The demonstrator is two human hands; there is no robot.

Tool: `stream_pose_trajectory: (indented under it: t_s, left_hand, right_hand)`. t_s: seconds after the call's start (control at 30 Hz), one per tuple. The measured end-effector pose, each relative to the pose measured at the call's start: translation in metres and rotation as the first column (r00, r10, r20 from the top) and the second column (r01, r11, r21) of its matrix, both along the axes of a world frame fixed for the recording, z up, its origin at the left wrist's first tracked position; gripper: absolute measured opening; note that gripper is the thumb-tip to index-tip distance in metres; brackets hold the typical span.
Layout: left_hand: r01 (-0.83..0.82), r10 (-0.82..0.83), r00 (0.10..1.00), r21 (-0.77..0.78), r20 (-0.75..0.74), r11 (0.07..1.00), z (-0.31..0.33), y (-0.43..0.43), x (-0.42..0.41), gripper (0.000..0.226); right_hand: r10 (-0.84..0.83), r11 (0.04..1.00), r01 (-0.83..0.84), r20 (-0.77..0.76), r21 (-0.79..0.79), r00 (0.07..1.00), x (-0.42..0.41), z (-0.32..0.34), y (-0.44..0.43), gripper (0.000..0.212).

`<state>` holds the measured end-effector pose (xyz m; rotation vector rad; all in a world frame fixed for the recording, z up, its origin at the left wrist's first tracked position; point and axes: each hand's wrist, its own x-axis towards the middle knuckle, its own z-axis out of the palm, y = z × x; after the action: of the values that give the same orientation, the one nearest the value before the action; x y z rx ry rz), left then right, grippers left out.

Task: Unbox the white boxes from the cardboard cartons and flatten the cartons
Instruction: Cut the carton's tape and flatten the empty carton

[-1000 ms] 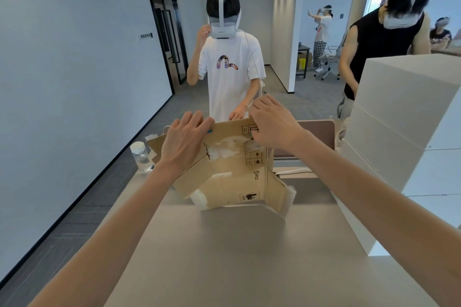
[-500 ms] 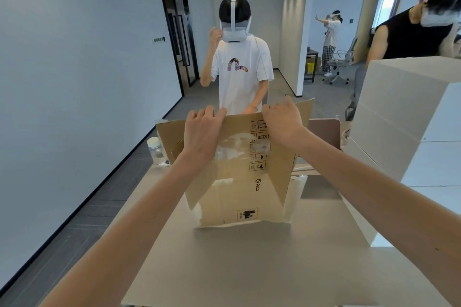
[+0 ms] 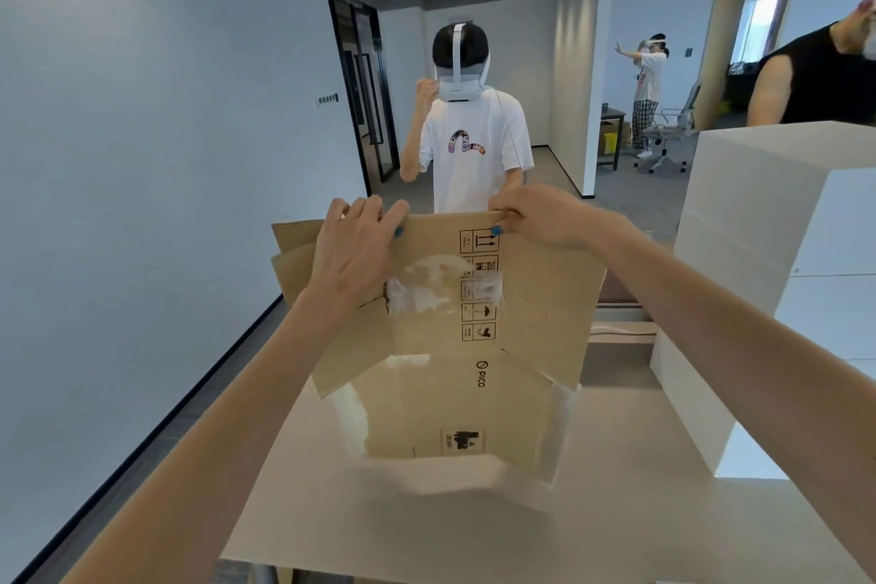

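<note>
Through the head camera I see my left hand (image 3: 353, 247) curled over the top edge of the brown, flattened cardboard carton with printed handling symbols (image 3: 450, 370), fingers behind and thumb in front. My right hand (image 3: 545, 218) pinches the same edge a little further along, so both hands grip the carton. It hangs upright over the middle of the pale grey tabletop (image 3: 616, 512), towards the far edge. Its loose lower flaps are blurred just above the surface, and I cannot tell whether they touch. The tall stack of plain white boxes (image 3: 758, 213) stands along the right edge, apart from the carton. As I judge it, the danger lies in those dangling flaps and the strips of clear torn tape (image 3: 426, 289). If I swing the sheet to the right, a flap could catch the stack and nudge it. If I lower the sheet carelessly, the flaps may fold under and leave the carton bulging instead of flat. A person in a white T-shirt (image 3: 474, 147) stands just beyond the far edge, within reach of a wide swing. Compared with a second ago, the carton has risen from a slumped, tilted heap to a straight hanging sheet, and my hands have gone from pressing on it to gripping its top edge.
</note>
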<state>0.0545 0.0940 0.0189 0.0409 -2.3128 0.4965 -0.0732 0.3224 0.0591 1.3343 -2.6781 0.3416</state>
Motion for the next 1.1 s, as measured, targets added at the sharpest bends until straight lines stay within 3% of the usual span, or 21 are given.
stream_pose_trajectory:
  t_s: [0.17,0.3,0.37,0.47,0.8,0.93,1.1]
  left_hand:
    - [0.132,-0.135,0.985,0.035,0.107,0.991,0.016,-0.007,0.021,0.031]
    - [0.175,-0.202,0.961,0.150,0.189,0.973,0.010,-0.012,0.025,0.025]
    - [0.164,-0.219,0.945,0.224,0.245,0.961,0.000,-0.014,0.024,0.021]
    - [0.119,-0.214,0.927,0.299,0.309,0.947,-0.027,-0.018,0.017,0.015]
    - [0.008,-0.257,0.808,0.426,0.530,0.905,-0.151,-0.071,-0.058,0.018]
    - [-0.025,-0.304,0.770,0.502,0.562,0.864,-0.194,-0.104,-0.108,0.022]
    - [0.007,-0.401,0.666,0.532,0.629,0.847,-0.255,-0.144,-0.170,0.015]
  right_hand:
    - [0.110,0.994,-0.112,0.141,0.006,0.984,0.005,0.014,0.010,0.035]
    - [0.125,0.983,-0.155,0.268,0.093,0.955,-0.002,0.001,0.008,0.021]
    - [0.125,0.975,-0.178,0.345,0.129,0.930,-0.007,-0.011,0.005,0.026]
    - [0.124,0.964,-0.209,0.424,0.162,0.897,-0.016,-0.042,-0.002,0.012]
    - [0.051,0.975,-0.146,0.475,0.165,0.878,-0.087,-0.177,-0.060,0.015]
    - [-0.011,0.969,-0.093,0.413,0.230,0.911,-0.124,-0.222,-0.092,0.017]
    - [-0.099,0.964,-0.017,0.418,0.264,0.903,-0.166,-0.267,-0.121,0.011]
